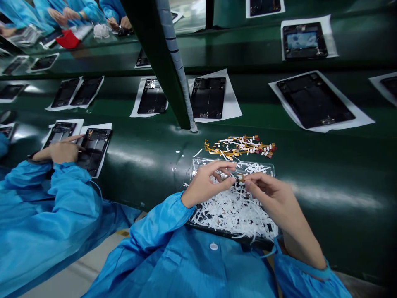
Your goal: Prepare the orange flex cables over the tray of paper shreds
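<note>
Above a clear tray full of white paper scraps, my two hands come close together. My right hand pinches a small orange-brown flex cable between thumb and fingertips. Just left of it is my left hand, its thumb and fingers apart and curved toward the cable; nothing shows between them. Beyond the tray's far edge lies a loose pile of orange flex cables with white and dark red bits, on the green table.
A dark slanted post with wrapped cable rises behind the pile. Black device frames on white sheets lie across the green surface. At left, a co-worker's hands touch another frame. More people in blue sleeves work at the far upper left.
</note>
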{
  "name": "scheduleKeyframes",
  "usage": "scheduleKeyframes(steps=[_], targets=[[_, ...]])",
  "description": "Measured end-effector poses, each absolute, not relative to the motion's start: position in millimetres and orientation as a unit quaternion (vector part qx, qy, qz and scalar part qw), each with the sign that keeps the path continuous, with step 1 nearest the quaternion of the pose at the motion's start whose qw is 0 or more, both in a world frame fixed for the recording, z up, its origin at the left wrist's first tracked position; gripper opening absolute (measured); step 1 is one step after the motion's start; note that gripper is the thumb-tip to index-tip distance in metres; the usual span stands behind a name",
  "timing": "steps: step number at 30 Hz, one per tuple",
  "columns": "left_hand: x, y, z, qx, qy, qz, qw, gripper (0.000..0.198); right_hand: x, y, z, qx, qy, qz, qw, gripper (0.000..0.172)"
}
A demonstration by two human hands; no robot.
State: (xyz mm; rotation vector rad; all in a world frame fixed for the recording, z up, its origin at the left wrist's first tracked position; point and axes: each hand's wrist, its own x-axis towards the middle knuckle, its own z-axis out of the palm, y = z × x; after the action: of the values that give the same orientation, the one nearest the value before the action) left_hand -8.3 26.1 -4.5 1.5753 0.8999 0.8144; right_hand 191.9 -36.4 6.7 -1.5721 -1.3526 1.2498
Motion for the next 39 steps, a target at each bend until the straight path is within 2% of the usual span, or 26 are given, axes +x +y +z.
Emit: scheduleKeyframes(steps=[3, 10, 16, 18, 22, 27, 31, 39], targets=[[-4, 29, 3, 0.681, 0.360, 0.339, 0.541, 0.010, 190, -34, 5, -0.592, -0.531, 0.502, 0.340, 0.025], [-18, 45, -3, 0.633, 0.426, 0.427, 0.485, 0.011, 192, -35, 4, -0.620, -0.540, 0.471, 0.320, 0.029], [-12, 22, 8, 0.752, 0.431, 0.444, 0.228, 0.021, 192, -34, 0, -0.613, -0.543, 0.457, 0.346, 0.029], [-13, 18, 14, 0.762, 0.411, 0.449, 0.221, 0.015, 194, -35, 0, -0.616, -0.537, 0.452, 0.358, 0.026], [-21, 23, 25, 0.714, 0.470, 0.477, 0.207, 0.012, 202, -39, 2, -0.625, -0.532, 0.443, 0.361, 0.020], [-11, 15, 21, 0.819, 0.360, 0.392, 0.216, 0.014, 201, -41, 9, -0.602, -0.573, 0.418, 0.368, 0.015], [-2, 6, 14, 0.822, 0.371, 0.374, 0.215, 0.012, 192, -42, 17, -0.592, -0.610, 0.391, 0.354, 0.015], [-3, 6, 9, 0.854, 0.374, 0.347, 0.100, 0.007, 177, -38, 27, -0.597, -0.638, 0.373, 0.312, 0.019]])
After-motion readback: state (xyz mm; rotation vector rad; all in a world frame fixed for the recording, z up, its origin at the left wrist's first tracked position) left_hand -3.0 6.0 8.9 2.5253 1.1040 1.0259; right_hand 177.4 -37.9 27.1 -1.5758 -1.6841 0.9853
